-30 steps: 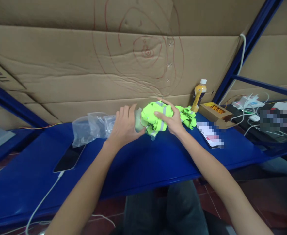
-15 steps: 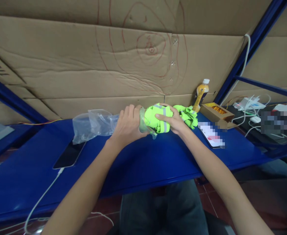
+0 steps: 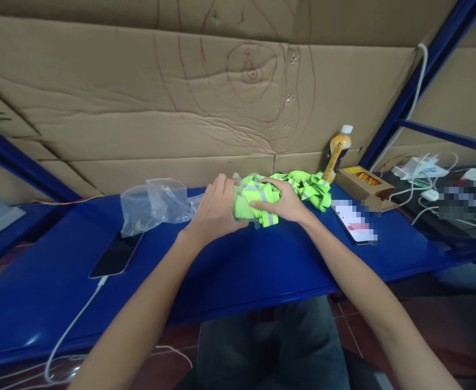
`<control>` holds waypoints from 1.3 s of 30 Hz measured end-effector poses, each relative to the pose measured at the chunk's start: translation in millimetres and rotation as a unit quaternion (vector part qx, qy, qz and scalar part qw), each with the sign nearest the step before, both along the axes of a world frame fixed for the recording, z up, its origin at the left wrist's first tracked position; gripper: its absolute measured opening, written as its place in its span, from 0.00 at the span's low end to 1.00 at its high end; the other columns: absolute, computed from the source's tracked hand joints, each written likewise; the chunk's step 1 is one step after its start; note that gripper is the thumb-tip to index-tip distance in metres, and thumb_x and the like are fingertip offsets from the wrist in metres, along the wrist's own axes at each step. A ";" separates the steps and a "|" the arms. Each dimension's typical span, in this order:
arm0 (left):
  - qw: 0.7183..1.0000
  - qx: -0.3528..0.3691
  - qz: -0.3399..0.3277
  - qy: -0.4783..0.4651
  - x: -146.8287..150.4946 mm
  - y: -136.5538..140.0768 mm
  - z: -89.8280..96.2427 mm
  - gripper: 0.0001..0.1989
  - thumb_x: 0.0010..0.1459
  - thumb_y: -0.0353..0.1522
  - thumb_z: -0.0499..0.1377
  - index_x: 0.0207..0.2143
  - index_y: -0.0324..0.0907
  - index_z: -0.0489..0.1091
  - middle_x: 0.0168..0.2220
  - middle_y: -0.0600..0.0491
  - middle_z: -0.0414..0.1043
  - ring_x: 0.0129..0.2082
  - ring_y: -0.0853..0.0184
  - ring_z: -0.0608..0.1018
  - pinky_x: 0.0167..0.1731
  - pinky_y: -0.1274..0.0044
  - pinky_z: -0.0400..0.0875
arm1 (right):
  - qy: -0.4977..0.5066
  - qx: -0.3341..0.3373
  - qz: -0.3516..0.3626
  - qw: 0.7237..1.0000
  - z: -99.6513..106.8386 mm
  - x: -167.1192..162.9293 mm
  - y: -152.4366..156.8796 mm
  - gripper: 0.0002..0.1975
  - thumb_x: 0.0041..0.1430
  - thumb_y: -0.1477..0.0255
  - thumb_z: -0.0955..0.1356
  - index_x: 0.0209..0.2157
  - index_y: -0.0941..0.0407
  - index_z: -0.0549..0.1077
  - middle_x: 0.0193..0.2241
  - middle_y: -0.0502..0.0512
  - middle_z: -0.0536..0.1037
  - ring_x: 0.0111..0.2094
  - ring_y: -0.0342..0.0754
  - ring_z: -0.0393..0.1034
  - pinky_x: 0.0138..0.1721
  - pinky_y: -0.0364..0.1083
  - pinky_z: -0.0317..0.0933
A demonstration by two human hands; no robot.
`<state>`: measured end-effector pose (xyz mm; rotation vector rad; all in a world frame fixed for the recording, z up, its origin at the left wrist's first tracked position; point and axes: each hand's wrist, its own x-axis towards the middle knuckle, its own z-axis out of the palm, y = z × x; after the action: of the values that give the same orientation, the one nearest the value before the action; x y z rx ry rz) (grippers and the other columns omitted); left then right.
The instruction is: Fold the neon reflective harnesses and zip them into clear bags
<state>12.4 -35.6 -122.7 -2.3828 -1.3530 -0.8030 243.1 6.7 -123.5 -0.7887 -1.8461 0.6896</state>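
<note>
My left hand [image 3: 213, 208] is closed around the mouth end of a clear plastic bag [image 3: 167, 200], whose limp end trails left over a dark phone. A bundled neon-yellow reflective vest [image 3: 268, 216] with grey strips sits partly inside the bag's opening. Gripping that vest from the right is my right hand [image 3: 288, 201], thumb across its front and fingers behind, mostly hidden. More crumpled neon-yellow fabric [image 3: 317, 190] with grey strips lies just beyond the right hand; whether it joins the bundle I cannot tell.
On the blue shelf [image 3: 229, 276] are a dark phone [image 3: 113, 260] with a white cable, a lit phone [image 3: 353, 222], a juice bottle [image 3: 337, 154] and an open cardboard box [image 3: 367, 187]. A cardboard wall [image 3: 119, 97] stands behind. Cables and a white device [image 3: 418, 168] lie at right.
The neon vest sits deeper in the bag's opening, and more of the yellow fabric shows behind my right hand. My right hand has shifted slightly left. The view has tilted a little.
</note>
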 end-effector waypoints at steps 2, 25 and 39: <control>0.999 0.020 -0.001 0.028 4.6 -2.4 1.2 0.45 0.49 0.45 0.75 0.63 0.37 0.61 0.51 0.34 0.71 0.52 0.36 0.77 0.48 0.53 0.75 | 0.031 -0.022 0.013 0.999 -0.1 -0.7 0.5 0.29 0.43 0.53 0.84 0.43 0.55 0.83 0.41 0.54 0.85 0.43 0.56 0.78 0.47 0.52 0.72; 0.989 -0.060 -0.109 -0.079 6.6 4.5 -11.3 0.46 0.47 0.46 0.79 0.60 0.43 0.59 0.56 0.41 0.65 0.58 0.44 0.74 0.56 0.55 0.75 | -0.097 -0.007 0.083 0.992 9.5 19.8 3.6 0.26 0.46 0.59 0.83 0.46 0.54 0.86 0.46 0.56 0.87 0.49 0.60 0.81 0.56 0.56 0.71; 0.996 0.006 0.022 -0.087 -5.8 9.4 -9.5 0.34 0.53 0.48 0.74 0.53 0.44 0.63 0.49 0.42 0.74 0.48 0.46 0.78 0.47 0.59 0.71 | -0.016 0.049 0.050 0.997 18.4 19.1 -4.2 0.24 0.51 0.55 0.82 0.45 0.53 0.83 0.45 0.53 0.87 0.47 0.58 0.81 0.55 0.55 0.73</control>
<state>6.5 -26.2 -132.2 -2.3097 -1.4551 -1.0235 262.2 2.4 -105.1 -0.6506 -1.9438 0.6483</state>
